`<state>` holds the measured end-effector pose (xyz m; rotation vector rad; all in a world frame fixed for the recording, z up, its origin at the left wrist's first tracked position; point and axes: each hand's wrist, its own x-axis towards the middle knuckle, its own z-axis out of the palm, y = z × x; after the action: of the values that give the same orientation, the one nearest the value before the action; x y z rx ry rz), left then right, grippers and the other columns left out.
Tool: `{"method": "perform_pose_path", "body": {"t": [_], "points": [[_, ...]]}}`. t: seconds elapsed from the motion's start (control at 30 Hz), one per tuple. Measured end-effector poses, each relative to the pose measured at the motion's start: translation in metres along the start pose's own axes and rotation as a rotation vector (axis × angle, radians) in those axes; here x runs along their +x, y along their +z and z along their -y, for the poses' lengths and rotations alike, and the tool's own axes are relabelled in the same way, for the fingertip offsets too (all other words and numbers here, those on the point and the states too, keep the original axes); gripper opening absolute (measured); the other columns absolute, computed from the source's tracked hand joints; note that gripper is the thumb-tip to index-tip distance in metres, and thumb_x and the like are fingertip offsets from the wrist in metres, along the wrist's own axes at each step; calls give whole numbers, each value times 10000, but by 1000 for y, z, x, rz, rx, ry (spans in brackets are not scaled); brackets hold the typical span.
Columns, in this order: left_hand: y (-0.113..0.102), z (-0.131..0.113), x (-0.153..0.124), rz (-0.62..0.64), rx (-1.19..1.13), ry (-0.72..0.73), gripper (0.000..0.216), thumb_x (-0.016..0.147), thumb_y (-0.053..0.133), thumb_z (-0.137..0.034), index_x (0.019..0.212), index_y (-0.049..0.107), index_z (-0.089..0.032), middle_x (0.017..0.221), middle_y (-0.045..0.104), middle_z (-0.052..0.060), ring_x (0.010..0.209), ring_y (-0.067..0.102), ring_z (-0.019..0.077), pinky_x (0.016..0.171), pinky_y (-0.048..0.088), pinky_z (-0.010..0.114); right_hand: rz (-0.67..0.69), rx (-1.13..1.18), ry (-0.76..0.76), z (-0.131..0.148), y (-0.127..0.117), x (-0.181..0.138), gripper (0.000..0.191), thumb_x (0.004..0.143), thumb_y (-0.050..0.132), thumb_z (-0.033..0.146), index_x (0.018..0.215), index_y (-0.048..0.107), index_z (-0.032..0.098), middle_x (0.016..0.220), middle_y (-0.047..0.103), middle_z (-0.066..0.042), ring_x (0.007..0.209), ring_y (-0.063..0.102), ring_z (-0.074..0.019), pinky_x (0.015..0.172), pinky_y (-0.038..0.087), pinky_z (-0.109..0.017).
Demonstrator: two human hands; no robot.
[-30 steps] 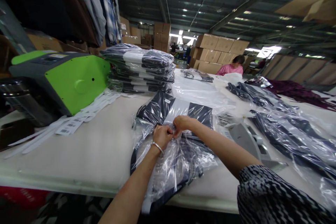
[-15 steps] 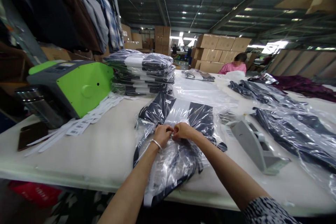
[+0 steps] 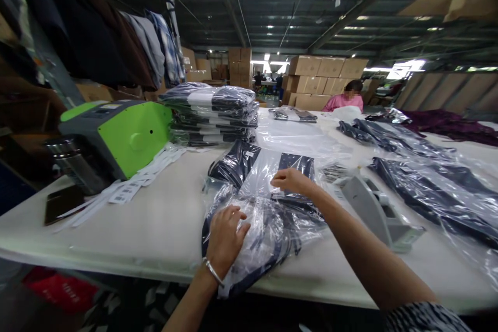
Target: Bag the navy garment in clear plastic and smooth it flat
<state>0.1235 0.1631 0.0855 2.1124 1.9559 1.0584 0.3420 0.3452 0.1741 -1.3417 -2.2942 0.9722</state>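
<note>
A dark and white garment in a clear plastic bag lies on the white table in front of me. My left hand lies flat on the near end of the bag, fingers spread, a metal bangle on the wrist. My right hand is farther up the bag, its fingers pinched on the plastic film near the middle. The bag's near end hangs slightly over the table's front edge.
A green and grey machine stands at the left beside a steel flask, a phone and white tags. A stack of bagged garments sits behind. A grey tape dispenser and loose bagged garments lie right. A person in pink sits far back.
My hands were pinched together at the bag's middle. Now the left hand has drawn back toward me and lies flat on the bag, while the right hand has moved slightly farther away.
</note>
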Motion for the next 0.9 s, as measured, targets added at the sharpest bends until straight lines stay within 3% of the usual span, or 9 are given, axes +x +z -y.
{"method": "perform_pose_path", "body": {"t": [0.1, 0.2, 0.3, 0.37, 0.43, 0.57, 0.77, 0.9], "points": [[5, -7, 8, -7, 102, -16, 142, 895, 638, -369, 867, 688, -239, 1241, 627, 87, 1267, 490, 324, 1120, 338, 551, -279, -106, 81, -28, -57, -47, 260, 748, 645, 445, 766, 755, 210, 673, 715, -27, 653, 621, -186, 622, 415, -285], [12, -9, 15, 32, 169, -28, 230, 880, 658, -435, 774, 693, -233, 1297, 610, 97, 1352, 408, 359, 1167, 237, 598, -543, -313, 277, -79, -116, -109, 245, 745, 641, 428, 777, 772, 224, 740, 747, -52, 689, 635, -214, 637, 404, -310], [18, -9, 17, 107, 217, -51, 242, 849, 683, -438, 718, 695, -234, 1333, 591, 107, 1386, 364, 365, 1180, 186, 608, -668, -402, 542, -133, -152, -171, 233, 705, 677, 429, 748, 782, 225, 768, 757, -74, 729, 651, -254, 633, 389, -328], [22, -7, 18, 152, 239, -63, 227, 840, 676, -415, 694, 695, -242, 1350, 582, 92, 1392, 356, 359, 1180, 179, 603, -616, -311, 646, -160, -157, -202, 239, 666, 711, 446, 662, 767, 214, 727, 744, -81, 728, 648, -258, 639, 393, -333], [25, -4, 19, 168, 251, -62, 203, 845, 650, -392, 705, 700, -254, 1359, 579, 67, 1391, 359, 344, 1179, 187, 589, -549, -55, 682, -178, -152, -219, 282, 612, 749, 477, 612, 751, 195, 702, 734, -83, 728, 638, -245, 655, 414, -331], [28, -2, 19, 168, 281, -57, 217, 858, 607, -398, 723, 702, -258, 1368, 571, 60, 1392, 358, 324, 1175, 205, 575, -583, 362, 655, -195, -134, -224, 388, 502, 801, 492, 694, 767, 157, 749, 740, -77, 768, 627, -215, 713, 440, -328], [26, -8, 15, 156, 346, -68, 273, 890, 544, -394, 747, 717, -238, 1397, 540, 84, 1398, 343, 316, 1170, 211, 573, -724, 383, 616, -202, -127, -216, 325, 492, 776, 428, 642, 726, 144, 658, 700, -39, 689, 599, -175, 700, 429, -318], [25, -9, 13, 145, 371, -72, 284, 898, 536, -399, 760, 720, -233, 1413, 523, 86, 1412, 323, 315, 1165, 227, 573, -878, 393, 537, -194, -125, -232, 253, 566, 750, 400, 637, 689, 164, 678, 698, -22, 693, 604, -154, 715, 456, -294]]}}
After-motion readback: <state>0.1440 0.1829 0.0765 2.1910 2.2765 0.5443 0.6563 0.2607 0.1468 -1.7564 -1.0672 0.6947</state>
